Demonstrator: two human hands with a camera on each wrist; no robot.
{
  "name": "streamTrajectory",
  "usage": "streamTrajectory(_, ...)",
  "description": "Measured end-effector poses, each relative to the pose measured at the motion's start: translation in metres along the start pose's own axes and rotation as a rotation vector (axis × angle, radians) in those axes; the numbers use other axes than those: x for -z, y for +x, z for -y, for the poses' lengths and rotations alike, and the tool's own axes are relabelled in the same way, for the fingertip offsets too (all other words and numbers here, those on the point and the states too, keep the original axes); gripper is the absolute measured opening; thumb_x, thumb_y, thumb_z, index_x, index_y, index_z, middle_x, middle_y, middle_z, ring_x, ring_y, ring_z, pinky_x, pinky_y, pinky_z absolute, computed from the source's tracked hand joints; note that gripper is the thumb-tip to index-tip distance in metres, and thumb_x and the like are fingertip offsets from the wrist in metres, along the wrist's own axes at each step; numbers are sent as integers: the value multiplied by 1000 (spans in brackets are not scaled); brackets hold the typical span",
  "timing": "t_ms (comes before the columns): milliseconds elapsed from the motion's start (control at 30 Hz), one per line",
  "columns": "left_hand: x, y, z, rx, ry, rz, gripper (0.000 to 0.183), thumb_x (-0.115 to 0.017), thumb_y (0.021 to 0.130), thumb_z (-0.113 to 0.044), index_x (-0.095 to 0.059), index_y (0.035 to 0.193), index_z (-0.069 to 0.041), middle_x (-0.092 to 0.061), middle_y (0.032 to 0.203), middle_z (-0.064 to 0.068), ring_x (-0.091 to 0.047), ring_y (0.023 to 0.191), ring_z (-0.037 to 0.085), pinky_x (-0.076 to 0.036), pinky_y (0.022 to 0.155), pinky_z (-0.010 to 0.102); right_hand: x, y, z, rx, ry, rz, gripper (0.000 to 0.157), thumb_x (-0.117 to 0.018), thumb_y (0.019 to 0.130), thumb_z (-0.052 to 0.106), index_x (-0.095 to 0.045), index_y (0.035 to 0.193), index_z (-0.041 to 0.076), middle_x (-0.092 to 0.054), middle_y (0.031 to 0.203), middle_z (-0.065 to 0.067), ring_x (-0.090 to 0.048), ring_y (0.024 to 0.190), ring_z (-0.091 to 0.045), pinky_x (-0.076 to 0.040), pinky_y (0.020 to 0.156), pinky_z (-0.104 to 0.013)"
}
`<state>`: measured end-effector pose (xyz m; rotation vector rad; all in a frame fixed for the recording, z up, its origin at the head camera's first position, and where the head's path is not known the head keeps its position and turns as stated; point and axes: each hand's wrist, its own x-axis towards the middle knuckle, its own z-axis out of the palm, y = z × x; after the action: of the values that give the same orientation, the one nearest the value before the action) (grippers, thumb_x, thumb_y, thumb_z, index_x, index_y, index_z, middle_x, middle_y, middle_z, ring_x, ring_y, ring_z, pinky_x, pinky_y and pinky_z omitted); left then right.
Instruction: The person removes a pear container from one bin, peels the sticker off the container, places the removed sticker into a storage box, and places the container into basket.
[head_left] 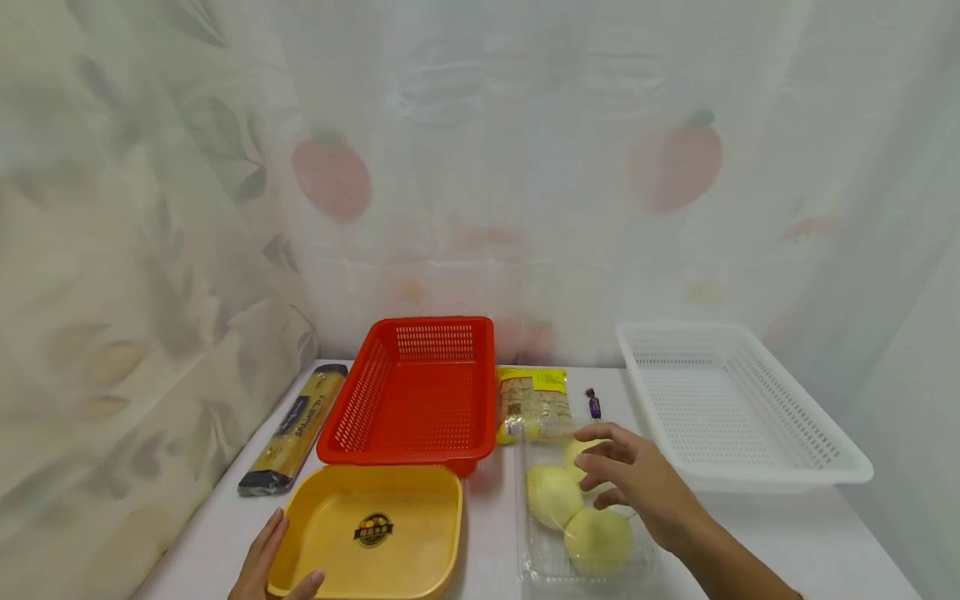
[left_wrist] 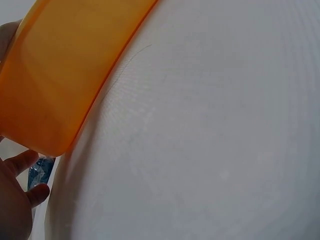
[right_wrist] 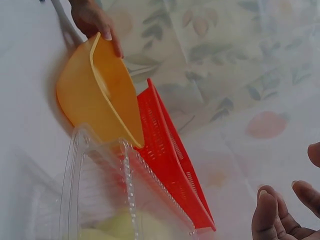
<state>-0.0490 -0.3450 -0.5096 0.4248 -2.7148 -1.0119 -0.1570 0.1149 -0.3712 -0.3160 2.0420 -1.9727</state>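
My left hand (head_left: 262,567) grips the near left corner of a yellow plastic basin (head_left: 420,533), its thumb over the rim and its fingers along the outside. A dark round label marks the basin's floor. In the left wrist view the orange-lit basin wall (left_wrist: 65,70) rises beside the spread fingers. Over a clear plastic box (head_left: 536,562) hovers my right hand (head_left: 637,483), fingers loosely bent and holding nothing. Round pale yellow fruits (head_left: 597,543), which look like pears, lie in that box; the hand partly hides one. The right wrist view shows the box (right_wrist: 100,175) beside the basin.
Behind the basin stands a red basket (head_left: 442,400), with a spaghetti pack (head_left: 296,429) to its left. A yellow-topped bag (head_left: 534,392) and a small purple wrapped candy (head_left: 594,404) lie behind the box. At the right is a white basket (head_left: 727,417). Curtains enclose the table.
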Motion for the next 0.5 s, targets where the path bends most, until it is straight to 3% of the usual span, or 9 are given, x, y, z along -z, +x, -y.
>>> streamTrajectory(33, 0, 0, 0, -5, 1, -6, 104, -72, 79, -56, -23, 152, -1, -19, 157, 11, -32, 131, 40, -14, 86, 0, 2, -1, 0, -8, 3, -8, 40, -70, 89, 20, -56, 123, 3, -59, 107, -19, -59, 86, -35, -54, 68, -47)
streamTrajectory(167, -2, 1, 3, -11, 18, -12, 105, -72, 78, -58, -22, 153, -3, -18, 157, 8, -34, 130, 38, -17, 86, 1, 11, -4, -3, -25, 4, -41, 43, -71, 88, 21, -56, 125, 4, -59, 107, -19, -59, 86, -36, -54, 68, -46)
streamTrajectory(333, -1, 5, 8, 16, 35, 30, 108, -70, 77, -62, -20, 154, -5, -16, 158, 7, -33, 131, 37, -19, 82, 2, 23, -6, -7, -39, 4, -68, 47, -70, 89, 21, -54, 128, 4, -59, 106, -20, -58, 87, -35, -54, 68, -45)
streamTrajectory(400, -1, 6, 7, 25, 32, 42, 109, -70, 77, -62, -18, 154, -5, -15, 158, 8, -32, 131, 37, -29, 94, 14, 28, -7, -8, -43, 5, -73, 47, -69, 90, 21, -52, 129, 3, -59, 107, -19, -58, 87, -35, -54, 69, -45)
streamTrajectory(500, -2, 5, 6, 34, 19, 40, 110, -71, 77, -62, -17, 154, -4, -14, 159, 9, -31, 132, 38, -34, 102, 41, 35, -9, -11, -45, 7, -90, 47, -68, 90, 21, -52, 130, 2, -59, 107, -18, -58, 88, -35, -54, 69, -44)
